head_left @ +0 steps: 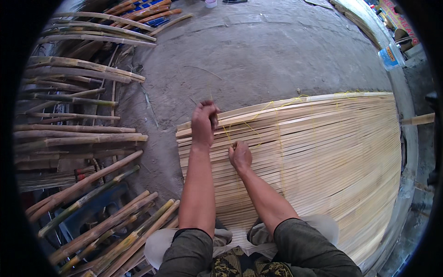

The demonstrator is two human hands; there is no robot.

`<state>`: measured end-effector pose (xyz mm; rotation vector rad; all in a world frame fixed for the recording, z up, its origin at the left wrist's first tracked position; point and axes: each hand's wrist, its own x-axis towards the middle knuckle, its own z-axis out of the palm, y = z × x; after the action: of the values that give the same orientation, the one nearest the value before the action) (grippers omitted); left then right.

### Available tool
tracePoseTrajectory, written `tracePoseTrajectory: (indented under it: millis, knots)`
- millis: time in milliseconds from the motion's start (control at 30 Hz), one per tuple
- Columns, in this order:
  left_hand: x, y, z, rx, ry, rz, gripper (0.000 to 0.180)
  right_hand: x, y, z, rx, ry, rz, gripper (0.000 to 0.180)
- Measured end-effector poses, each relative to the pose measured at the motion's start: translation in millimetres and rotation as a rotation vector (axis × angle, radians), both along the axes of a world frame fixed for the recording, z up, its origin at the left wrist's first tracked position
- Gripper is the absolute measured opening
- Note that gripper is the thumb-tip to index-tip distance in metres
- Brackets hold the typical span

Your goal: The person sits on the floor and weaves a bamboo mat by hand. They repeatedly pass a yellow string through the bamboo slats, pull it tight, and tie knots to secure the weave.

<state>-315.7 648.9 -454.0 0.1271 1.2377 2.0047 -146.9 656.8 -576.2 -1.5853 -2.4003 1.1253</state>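
Observation:
A wide mat of thin, pale bamboo slats (323,152) lies on the ground in front of me, with rows of yellow string running across the slats. Over its far left corner my left hand (204,123) is raised with the fingers curled closed. A faint thin strand sticks up from those fingers, apparently string. Lower and to the right, my right hand (241,156) is pinched closed just above the slats. Yellow string (227,133) runs from the mat's far edge strip down to this pinch; the fingers hide its end.
Bamboo poles (83,135) lie stacked along the left, several pointing toward the mat. Bare grey ground (258,60) stretches beyond the mat's far edge. A blue-and-white bucket (391,57) stands at the far right, near a raised ledge (408,177) along the right side.

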Motion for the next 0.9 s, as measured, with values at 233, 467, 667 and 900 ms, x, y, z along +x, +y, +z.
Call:
tracePoseTrajectory:
  millis: [233,467,667,900]
  knots:
    - [-31,-21,46,-0.153,0.316,0.179,0.032,-12,6,-12,0.075,-0.082,0.107,0.018]
    - [-3,-72,-116,-0.842,0.243,-0.067,0.026,-1,2,-14,0.195,0.042,0.205,0.022]
    - [78,-92,-172,-0.845,0.025,-0.288,0.025,-6,7,-25,0.127,0.125,0.162,0.024]
    - [101,-93,-190,-0.93,0.28,-0.234,0.026,-23,58,20,-1.117,0.719,-0.034,0.01]
